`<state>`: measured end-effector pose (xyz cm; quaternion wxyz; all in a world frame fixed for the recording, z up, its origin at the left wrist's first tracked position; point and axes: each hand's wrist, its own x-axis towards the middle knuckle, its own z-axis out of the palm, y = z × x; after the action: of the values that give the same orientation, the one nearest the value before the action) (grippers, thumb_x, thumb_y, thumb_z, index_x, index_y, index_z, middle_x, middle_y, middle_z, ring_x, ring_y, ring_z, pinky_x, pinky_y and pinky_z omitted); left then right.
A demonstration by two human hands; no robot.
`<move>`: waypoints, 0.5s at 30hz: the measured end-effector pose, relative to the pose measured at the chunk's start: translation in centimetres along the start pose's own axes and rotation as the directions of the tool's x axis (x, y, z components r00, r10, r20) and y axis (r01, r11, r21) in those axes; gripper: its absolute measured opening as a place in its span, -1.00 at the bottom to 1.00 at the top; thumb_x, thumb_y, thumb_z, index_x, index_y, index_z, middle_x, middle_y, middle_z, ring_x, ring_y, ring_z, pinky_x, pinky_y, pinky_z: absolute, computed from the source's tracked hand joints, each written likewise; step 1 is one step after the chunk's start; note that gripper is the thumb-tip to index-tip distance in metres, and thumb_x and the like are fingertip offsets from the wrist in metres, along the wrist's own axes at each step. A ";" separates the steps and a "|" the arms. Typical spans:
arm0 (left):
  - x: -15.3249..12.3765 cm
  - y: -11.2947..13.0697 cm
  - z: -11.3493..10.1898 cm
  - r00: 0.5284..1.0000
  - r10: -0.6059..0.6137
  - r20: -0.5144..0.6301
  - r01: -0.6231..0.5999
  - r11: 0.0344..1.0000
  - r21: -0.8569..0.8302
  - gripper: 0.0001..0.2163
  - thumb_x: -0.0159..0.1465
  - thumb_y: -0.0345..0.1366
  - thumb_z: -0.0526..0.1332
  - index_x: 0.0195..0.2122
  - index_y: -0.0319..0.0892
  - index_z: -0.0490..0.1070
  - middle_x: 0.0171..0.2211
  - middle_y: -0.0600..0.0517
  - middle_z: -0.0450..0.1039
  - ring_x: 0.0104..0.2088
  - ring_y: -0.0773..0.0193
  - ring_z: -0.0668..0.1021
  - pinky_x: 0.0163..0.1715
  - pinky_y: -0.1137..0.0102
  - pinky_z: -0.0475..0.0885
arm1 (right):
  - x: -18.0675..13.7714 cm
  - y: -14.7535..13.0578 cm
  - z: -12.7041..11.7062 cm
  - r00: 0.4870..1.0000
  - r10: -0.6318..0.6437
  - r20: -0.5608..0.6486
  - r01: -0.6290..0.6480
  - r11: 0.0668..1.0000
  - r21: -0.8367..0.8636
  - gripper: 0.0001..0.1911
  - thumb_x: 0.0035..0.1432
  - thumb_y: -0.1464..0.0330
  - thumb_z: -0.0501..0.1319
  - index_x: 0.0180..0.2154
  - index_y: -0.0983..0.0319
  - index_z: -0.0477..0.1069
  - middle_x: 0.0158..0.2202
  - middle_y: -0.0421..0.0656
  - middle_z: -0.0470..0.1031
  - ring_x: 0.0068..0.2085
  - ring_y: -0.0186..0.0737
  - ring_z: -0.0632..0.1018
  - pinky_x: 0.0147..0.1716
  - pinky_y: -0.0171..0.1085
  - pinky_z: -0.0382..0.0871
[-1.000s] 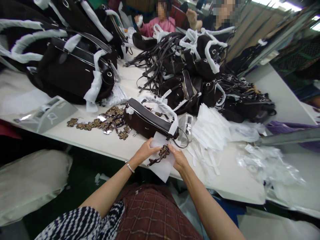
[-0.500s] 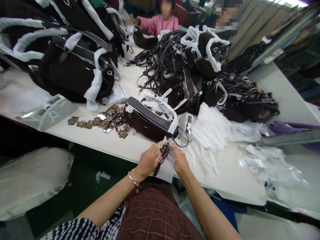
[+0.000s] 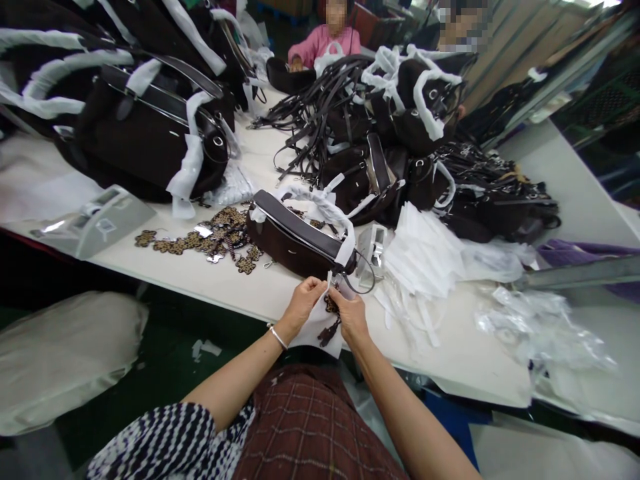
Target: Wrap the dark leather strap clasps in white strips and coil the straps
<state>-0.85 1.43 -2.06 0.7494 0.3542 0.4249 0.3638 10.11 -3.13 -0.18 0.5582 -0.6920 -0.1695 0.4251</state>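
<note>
At the table's front edge, my left hand (image 3: 304, 302) pinches the upper left edge of a white tissue sheet (image 3: 311, 331). My right hand (image 3: 350, 312) is closed beside it, its thumb and fingers on a leopard-patterned flower charm (image 3: 331, 305) with a dark tassel (image 3: 329, 333). The charm lies against the sheet, and part of it is hidden by my right fingers. Just beyond both hands sits a dark brown handbag (image 3: 295, 244), its handle (image 3: 345, 248) wrapped in white. A thin dark cord loop hangs at the bag's right end.
More flower charms (image 3: 220, 233) lie left of the bag. Clear holders with tape stand at left (image 3: 113, 217) and right (image 3: 373, 250). White sheets (image 3: 425, 257) and plastic bags (image 3: 545, 327) lie at right. Behind are larger bags (image 3: 145, 140), dark straps (image 3: 320, 113) and a person in pink (image 3: 325, 43).
My left hand has shifted up to the sheet's upper edge and lifted it. My right hand has moved left over the charm. The person in pink has drawn an arm inward.
</note>
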 end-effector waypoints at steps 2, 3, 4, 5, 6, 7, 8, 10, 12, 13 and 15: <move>0.7 -0.3 0.4 1.000 -0.003 0.009 0.004 1.000 -0.028 -0.59 0.03 0.01 0.44 -0.33 -0.19 0.39 -0.45 0.14 0.40 -0.43 0.37 0.42 -0.35 0.47 0.35 | 0.0 0.3 0.2 1.000 -0.021 -0.005 0.020 1.000 -0.023 -0.64 -0.13 0.21 0.40 -0.27 0.27 0.56 -0.34 -0.18 0.61 -0.36 -0.23 0.54 -0.31 -0.25 0.45; 0.8 -0.5 0.7 1.000 -0.011 0.028 0.012 0.999 -0.044 -0.56 0.01 0.01 0.45 -0.28 -0.20 0.41 -0.40 0.11 0.44 -0.39 0.36 0.45 -0.32 0.46 0.37 | 0.1 0.5 0.3 0.999 -0.031 -0.009 0.031 0.999 -0.039 -0.66 -0.12 0.22 0.38 -0.28 0.27 0.56 -0.34 -0.17 0.61 -0.36 -0.23 0.54 -0.31 -0.25 0.44; 0.9 -0.7 0.9 0.998 -0.023 0.056 0.027 0.998 -0.060 -0.54 0.00 0.01 0.46 -0.23 -0.22 0.44 -0.35 0.07 0.48 -0.36 0.33 0.47 -0.30 0.45 0.38 | 0.2 0.7 0.4 0.999 -0.040 -0.014 0.040 0.997 -0.059 -0.68 -0.11 0.24 0.36 -0.28 0.28 0.56 -0.35 -0.16 0.61 -0.35 -0.22 0.53 -0.32 -0.26 0.43; 0.9 -0.9 1.2 0.995 -0.040 0.088 0.046 0.996 -0.076 -0.51 -0.01 0.01 0.47 -0.20 -0.24 0.46 -0.32 0.03 0.50 -0.34 0.31 0.49 -0.28 0.44 0.39 | 0.3 0.8 0.5 0.999 -0.049 -0.016 0.048 0.996 -0.080 -0.70 -0.11 0.26 0.35 -0.29 0.29 0.55 -0.35 -0.15 0.61 -0.35 -0.20 0.53 -0.32 -0.26 0.42; 0.9 -1.1 1.4 0.992 -0.056 0.115 0.067 0.994 -0.090 -0.50 0.00 0.01 0.47 -0.19 -0.27 0.48 -0.30 0.00 0.51 -0.34 0.30 0.50 -0.29 0.43 0.39 | 0.3 0.9 0.5 0.998 -0.057 -0.015 0.055 0.993 -0.102 -0.71 -0.10 0.27 0.34 -0.30 0.29 0.55 -0.35 -0.14 0.61 -0.33 -0.19 0.53 -0.32 -0.26 0.42; 0.9 -1.3 1.5 0.989 -0.071 0.132 0.085 0.991 -0.104 -0.49 0.00 0.02 0.46 -0.19 -0.29 0.49 -0.31 -0.01 0.52 -0.36 0.29 0.50 -0.30 0.42 0.39 | 0.4 0.9 0.4 0.998 -0.064 -0.008 0.062 0.990 -0.123 -0.72 -0.11 0.29 0.33 -0.31 0.30 0.54 -0.35 -0.13 0.60 -0.31 -0.17 0.53 -0.31 -0.25 0.41; 1.0 -1.5 1.7 0.987 -0.082 0.139 0.099 0.988 -0.117 -0.48 0.01 0.04 0.46 -0.19 -0.30 0.50 -0.33 -0.02 0.53 -0.38 0.29 0.50 -0.32 0.42 0.38 | 0.4 0.7 0.3 0.998 -0.069 0.006 0.070 0.988 -0.141 -0.72 -0.11 0.29 0.33 -0.31 0.30 0.54 -0.35 -0.13 0.61 -0.29 -0.14 0.53 -0.28 -0.25 0.41; 1.2 -1.7 1.8 0.988 -0.087 0.131 0.106 0.983 -0.148 -0.47 0.02 0.07 0.44 -0.19 -0.30 0.51 -0.35 -0.01 0.53 -0.39 0.29 0.50 -0.33 0.42 0.38 | 0.1 0.1 -0.2 0.995 -0.073 0.063 0.082 0.983 -0.167 -0.71 -0.11 0.28 0.35 -0.30 0.30 0.54 -0.33 -0.14 0.61 -0.25 -0.12 0.53 -0.24 -0.24 0.41; 1.5 -1.6 1.7 0.989 -0.086 0.123 0.107 0.978 -0.177 -0.46 0.01 0.09 0.44 -0.21 -0.30 0.51 -0.35 -0.01 0.54 -0.39 0.29 0.50 -0.32 0.42 0.38 | -0.4 -0.7 -1.0 0.985 -0.055 0.162 0.084 0.981 -0.177 -0.68 -0.08 0.24 0.37 -0.27 0.30 0.56 -0.34 -0.15 0.61 -0.26 -0.12 0.55 -0.22 -0.23 0.43; 1.6 -1.4 1.7 0.988 -0.087 0.126 0.110 0.976 -0.189 -0.46 0.01 0.10 0.44 -0.21 -0.30 0.51 -0.36 -0.02 0.54 -0.38 0.28 0.51 -0.31 0.41 0.38 | -0.6 -1.2 -1.4 0.975 -0.037 0.219 0.075 0.983 -0.170 -0.66 -0.04 0.19 0.37 -0.26 0.29 0.56 -0.34 -0.15 0.62 -0.27 -0.12 0.55 -0.22 -0.21 0.44; 1.8 -0.9 1.6 0.986 -0.096 0.136 0.123 0.970 -0.208 -0.45 0.00 0.11 0.44 -0.22 -0.31 0.52 -0.37 -0.03 0.55 -0.38 0.26 0.52 -0.30 0.39 0.39 | -0.9 -1.8 -2.1 0.949 0.016 0.315 0.022 0.993 -0.116 -0.60 0.05 0.10 0.32 -0.20 0.27 0.57 -0.31 -0.14 0.63 -0.27 -0.12 0.58 -0.20 -0.17 0.46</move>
<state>1.50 2.13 -2.85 0.8275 0.2691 0.3540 0.3428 11.67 -4.53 1.84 0.4828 -0.6467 -0.2825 0.5186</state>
